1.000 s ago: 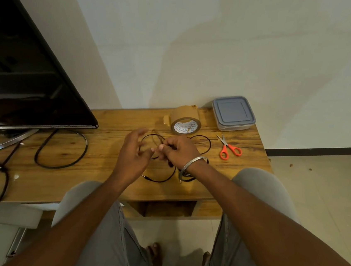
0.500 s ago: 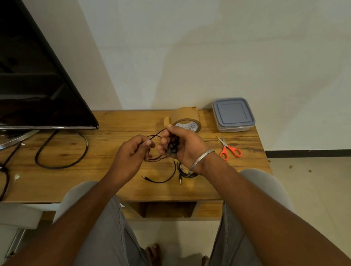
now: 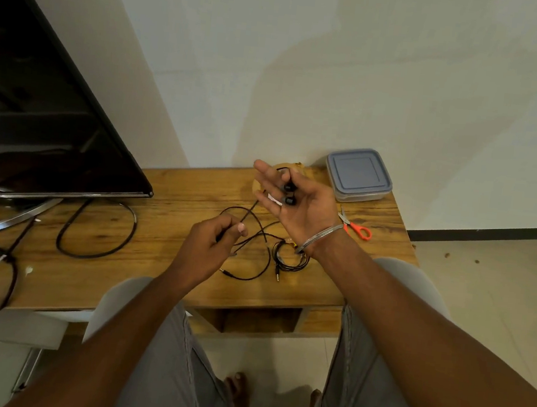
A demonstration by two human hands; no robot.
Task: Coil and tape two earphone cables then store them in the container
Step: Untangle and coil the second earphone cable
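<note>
Earphone cable (image 3: 246, 214) mid-frame, not coiled yet: earbuds (image 3: 287, 194) lie on flat palm-up right hand (image 3: 296, 209), left hand (image 3: 213, 240) pinches cord. Second earphone (image 3: 289, 259) coiled on tabletop (image 3: 163, 245), taping unclear. Container (image 3: 357, 176) upper right, lid on.

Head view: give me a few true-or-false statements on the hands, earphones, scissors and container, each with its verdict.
1. The container has its lid on. True.
2. The left hand pinches the earphone cable. True.
3. The right hand holds the scissors. False: the scissors lie on the table, and the right hand carries the earbuds on its upturned palm.
4. Both earphones are already in the container. False: the coiled earphone lies on the table by the right wrist, and the other is in the hands.
</note>
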